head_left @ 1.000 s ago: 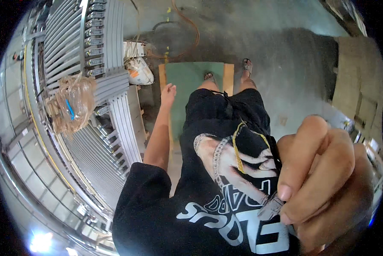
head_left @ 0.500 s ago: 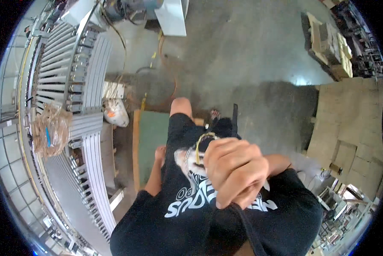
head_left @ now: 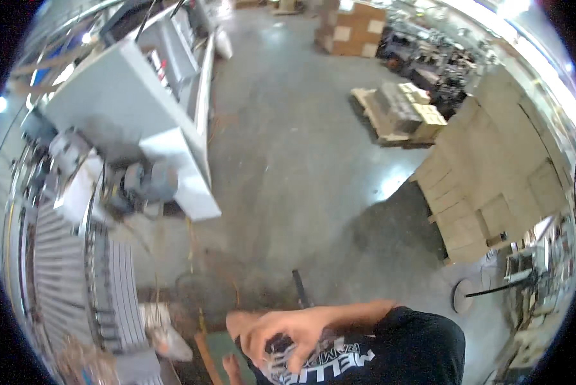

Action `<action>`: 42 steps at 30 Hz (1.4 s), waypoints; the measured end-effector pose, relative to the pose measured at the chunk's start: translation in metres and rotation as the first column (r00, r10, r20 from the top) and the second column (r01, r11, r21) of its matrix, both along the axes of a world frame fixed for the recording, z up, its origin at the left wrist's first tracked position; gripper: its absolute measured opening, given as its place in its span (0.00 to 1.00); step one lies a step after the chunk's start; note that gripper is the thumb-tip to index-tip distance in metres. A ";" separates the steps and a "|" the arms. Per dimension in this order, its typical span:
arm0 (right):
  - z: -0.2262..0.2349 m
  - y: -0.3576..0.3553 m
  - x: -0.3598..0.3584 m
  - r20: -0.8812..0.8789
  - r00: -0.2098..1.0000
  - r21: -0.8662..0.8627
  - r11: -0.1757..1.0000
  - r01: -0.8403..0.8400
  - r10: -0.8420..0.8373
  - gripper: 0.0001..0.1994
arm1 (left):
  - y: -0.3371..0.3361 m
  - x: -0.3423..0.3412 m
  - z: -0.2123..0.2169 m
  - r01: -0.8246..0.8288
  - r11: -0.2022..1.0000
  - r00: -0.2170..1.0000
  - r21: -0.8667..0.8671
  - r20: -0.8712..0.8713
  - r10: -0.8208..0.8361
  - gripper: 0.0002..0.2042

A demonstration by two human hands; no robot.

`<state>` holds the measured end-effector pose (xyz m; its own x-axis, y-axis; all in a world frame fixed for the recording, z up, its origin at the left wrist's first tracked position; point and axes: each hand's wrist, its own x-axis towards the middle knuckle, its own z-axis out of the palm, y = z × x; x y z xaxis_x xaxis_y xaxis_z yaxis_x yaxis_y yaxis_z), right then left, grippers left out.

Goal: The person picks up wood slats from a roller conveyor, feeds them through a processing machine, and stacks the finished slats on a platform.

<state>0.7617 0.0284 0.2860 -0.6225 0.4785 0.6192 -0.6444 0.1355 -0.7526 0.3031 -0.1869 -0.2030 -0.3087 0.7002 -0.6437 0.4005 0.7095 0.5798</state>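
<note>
My right hand (head_left: 278,337) is in front of my black printed T-shirt (head_left: 423,343), low in the picture. Its fingers are curled and its thumb stands apart from them, with dark shirt showing through the gap; nothing held can be made out. The forearm reaches in from the right. Only a small, blurred bit of my left hand (head_left: 231,368) shows at the lower edge, beside a green board (head_left: 219,346); its fingers are unclear. Above my right hand, a narrow black strap-like piece (head_left: 299,285) sticks up.
A roller conveyor (head_left: 60,269) runs along the left, below a large grey machine panel (head_left: 121,102). Big cardboard sheets (head_left: 493,160) stand at right. Beyond them are a pallet with boxes (head_left: 403,112) and a brown carton (head_left: 351,29). A round-based stand (head_left: 461,296) is at lower right.
The view has tilted up, showing more floor and machinery ahead. My right hand has gone from a closed fist close to the camera to a loose curl lower down.
</note>
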 end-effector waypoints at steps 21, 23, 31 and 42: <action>-0.429 0.125 0.031 0.966 -0.212 -0.002 0.829 0.559 0.145 0.20 | 0.360 -0.109 0.027 -0.126 0.908 0.986 0.399 0.150 0.071 0.26; -0.464 0.149 0.023 0.971 -0.197 -0.010 0.847 0.532 0.136 0.20 | 0.365 -0.112 0.048 -0.187 0.919 0.970 0.347 0.215 0.116 0.26; -0.616 0.300 0.000 0.838 0.412 -0.542 0.621 0.566 0.357 0.17 | 0.366 -0.112 0.134 -0.386 0.906 0.901 0.173 0.282 0.330 0.31; -0.486 0.478 -0.058 0.800 0.598 -0.454 0.605 0.654 -0.046 0.11 | 0.503 -0.189 0.272 0.075 0.667 0.771 0.741 -0.467 0.432 0.15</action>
